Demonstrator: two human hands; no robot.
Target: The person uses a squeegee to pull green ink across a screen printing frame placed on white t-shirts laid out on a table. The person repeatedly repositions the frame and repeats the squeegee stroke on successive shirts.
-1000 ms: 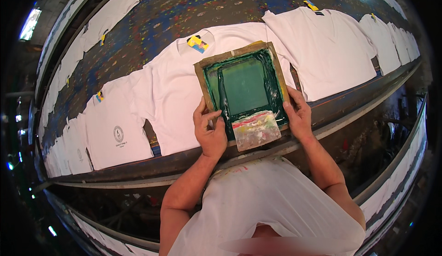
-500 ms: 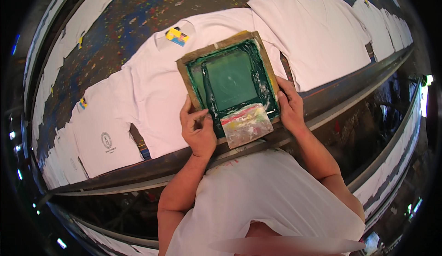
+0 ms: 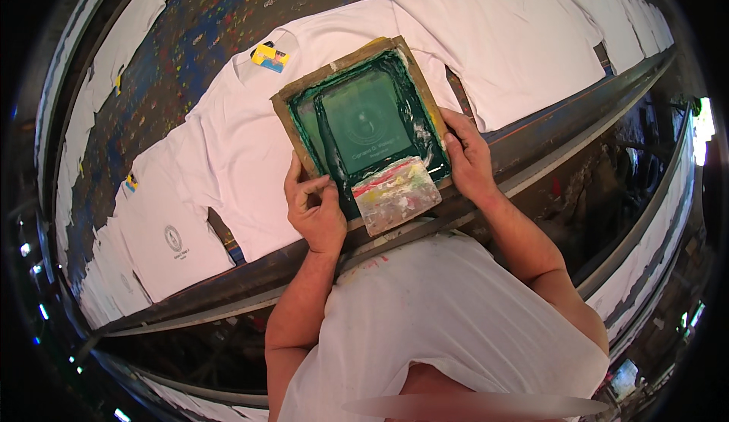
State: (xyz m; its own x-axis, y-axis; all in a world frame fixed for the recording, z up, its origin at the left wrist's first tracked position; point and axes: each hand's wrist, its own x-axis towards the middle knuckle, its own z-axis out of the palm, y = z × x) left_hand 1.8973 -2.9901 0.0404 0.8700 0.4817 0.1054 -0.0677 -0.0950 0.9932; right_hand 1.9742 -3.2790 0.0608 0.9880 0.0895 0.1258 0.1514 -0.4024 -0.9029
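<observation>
A: How many things of each kind do you count?

B: One wooden printing frame (image 3: 363, 122), square, with a screen covered in dark green ink. It lies flat on the chest of one white T-shirt (image 3: 250, 141), the one in the middle of the long table (image 3: 190, 34). One squeegee (image 3: 396, 195) with a pale blade, smeared pink, yellow and green, rests on the near edge of the frame.

A: And the shirts?

B: Many, in a row along the table. I count three clearly: the middle one, one to the right (image 3: 516, 34), and one to the left that already carries a small round dark print (image 3: 175, 238). More shirts continue at both ends, too bent and small to count.

A: Any labels?

B: Two small tags. One yellow and blue rectangle (image 3: 270, 56) sits at the collar of the middle shirt. A smaller one (image 3: 132, 182), same colours, is at the collar of the left shirt.

A: What are the hands doing?

B: The left hand (image 3: 315, 208) grips the near left corner of the frame, fingers curled over the wood. The right hand (image 3: 469, 158) holds the right side, thumb on top of the wood.

A: The table surface?

B: Dark blue, rough, full of small paint spots in many colours
</observation>
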